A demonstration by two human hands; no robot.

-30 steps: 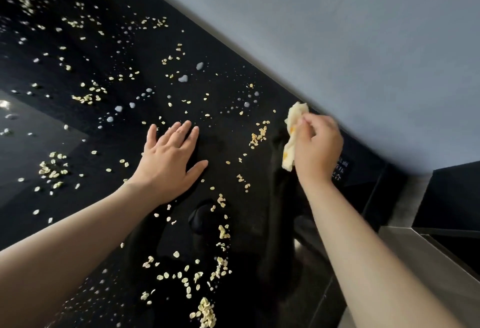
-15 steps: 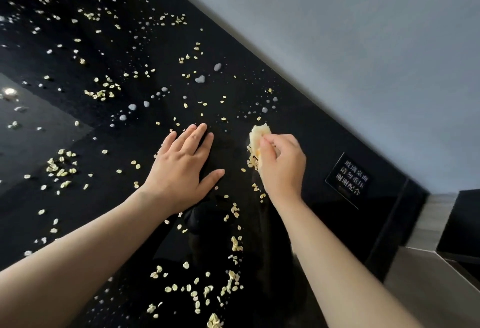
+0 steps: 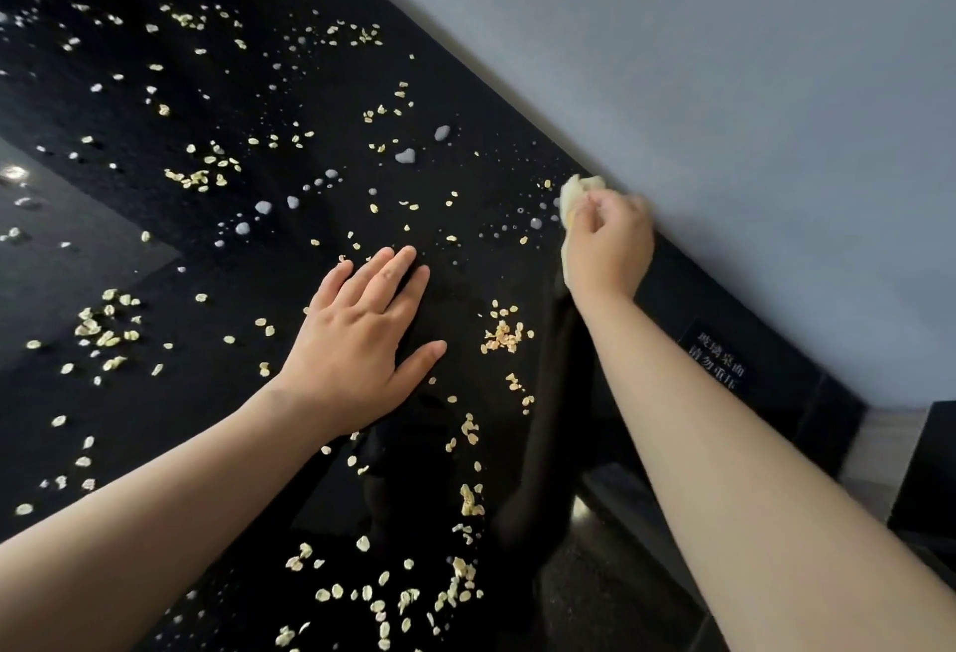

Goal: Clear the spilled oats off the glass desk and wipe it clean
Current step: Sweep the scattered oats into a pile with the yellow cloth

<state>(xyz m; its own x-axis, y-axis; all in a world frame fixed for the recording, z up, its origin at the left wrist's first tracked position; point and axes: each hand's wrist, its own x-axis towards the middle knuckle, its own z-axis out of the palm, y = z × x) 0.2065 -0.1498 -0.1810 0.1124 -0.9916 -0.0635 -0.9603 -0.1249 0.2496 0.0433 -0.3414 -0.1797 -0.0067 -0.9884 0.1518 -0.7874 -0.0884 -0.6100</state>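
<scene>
Open and palm down: left hand point(image 3: 362, 341). Lies flat on the glass desk point(image 3: 269, 248), fingers straight and close together, thumb spread out to the right.

Closed in a fist: right hand point(image 3: 608, 243), to the right of the left hand and a little farther out, well apart from it. Grips a pale yellow cloth point(image 3: 573, 193). Bunched end sticking out above the knuckles, a strip showing along the fist's left side. Sits at the desk's far edge, close against the grey wall point(image 3: 724, 82). Slightly blurred there; cannot tell whether the cloth touches the glass.

Spilled oats point(image 3: 502, 336):
- small heap just right of the left hand's thumb, between the two forearms
- loose trail from that heap running nearer than the left hand, widening into a scatter
- clusters to the left of the left hand
- thin spread beyond its fingertips, on across the dark glass

Pale grey water drops point(image 3: 405, 155) beyond the left hand's fingertips: a few larger beads, fine specks trailing off toward the right hand.

Small dark label point(image 3: 716, 372) with white characters, right of the left hand, past the right forearm, near the desk's edge.

Dim reflections of both forearms in the glass, nearer than the left hand.
</scene>
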